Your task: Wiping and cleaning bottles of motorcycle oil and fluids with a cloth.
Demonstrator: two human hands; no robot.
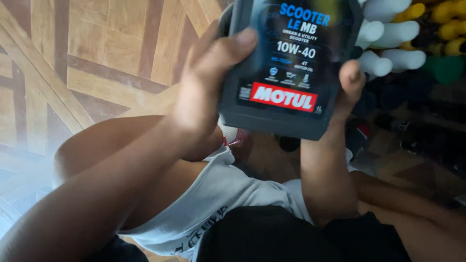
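Note:
Both hands hold up a dark grey plastic oil bottle (286, 68) close to the camera, its front label with blue, white and red print facing me. My left hand (208, 87) grips its left side, thumb pressed on the front near the top. On the right edge, my right hand (347, 90) supports the bottle, only a thumb and part of the palm showing. The bottle's top is cut off by the frame. I am seated, with bare knees, white shorts and a black shirt below.
Patterned wooden parquet floor (97, 63) fills the left. At the upper right lie white finger-like glove shapes (388, 46) beside yellow ones (446, 24). Dark, unclear objects (422, 131) sit on the floor at the right.

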